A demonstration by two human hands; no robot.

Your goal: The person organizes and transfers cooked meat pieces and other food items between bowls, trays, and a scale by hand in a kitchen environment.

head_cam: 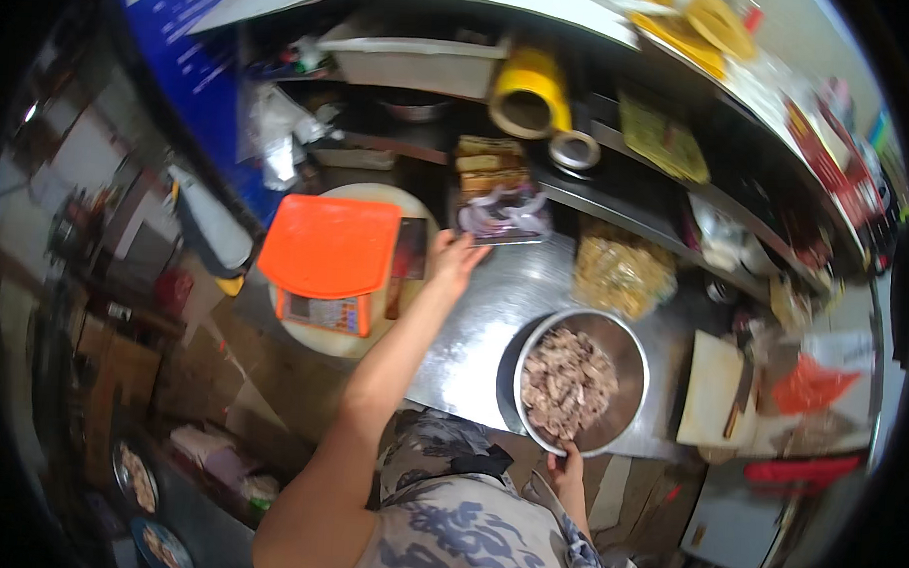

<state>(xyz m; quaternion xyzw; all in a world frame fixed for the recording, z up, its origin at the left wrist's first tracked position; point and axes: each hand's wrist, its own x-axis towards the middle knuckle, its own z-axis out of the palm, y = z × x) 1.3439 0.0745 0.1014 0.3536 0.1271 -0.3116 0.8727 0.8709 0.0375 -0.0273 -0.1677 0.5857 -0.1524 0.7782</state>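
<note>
My left hand (455,260) reaches forward to the near edge of a tray of sliced purplish food (502,210), its fingers touching or just beside the rim. My right hand (566,464) grips the near rim of a steel bowl (637,380) at the table's front edge. Chopped, pale brown meat pieces (567,378) fill much of the bowl. Left of my left hand, an orange kitchen scale (330,246) rests on a round cutting board (340,346), with a wooden-handled cleaver (410,252) beside it.
Behind the bowl lies a clear plastic bag of yellowish food (624,271). A white cutting board (710,390) with a knife (739,403) is at the right. Shelves above the steel table (460,344) hold a white bin (421,65) and a yellow tape roll (530,95).
</note>
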